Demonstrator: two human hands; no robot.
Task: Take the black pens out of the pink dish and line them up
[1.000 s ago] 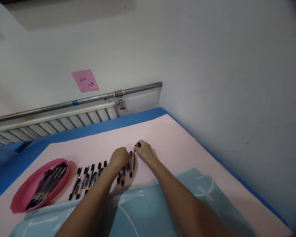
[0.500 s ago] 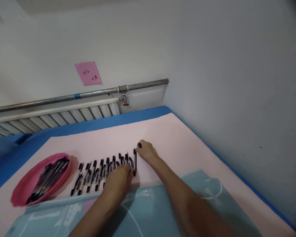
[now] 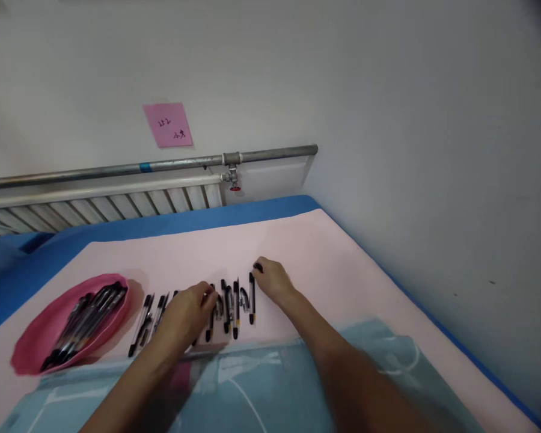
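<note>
right of the pink bowl [image 3: 47, 328], pens [image 3: 235, 308] lie in a row on the pink sheet [image 3: 297, 249]. the left hand [image 3: 187, 310], nearer the bowl, is over the row, grip narrow; i cannot tell if it holds anything. the right hand [image 3: 273, 280], farther from the bowl, pinches a small black piece [image 3: 258, 266].

Indoors, kind unclear: radiator [image 3: 139, 204], pipe [image 3: 180, 164] along wall [image 3: 388, 120].
</note>
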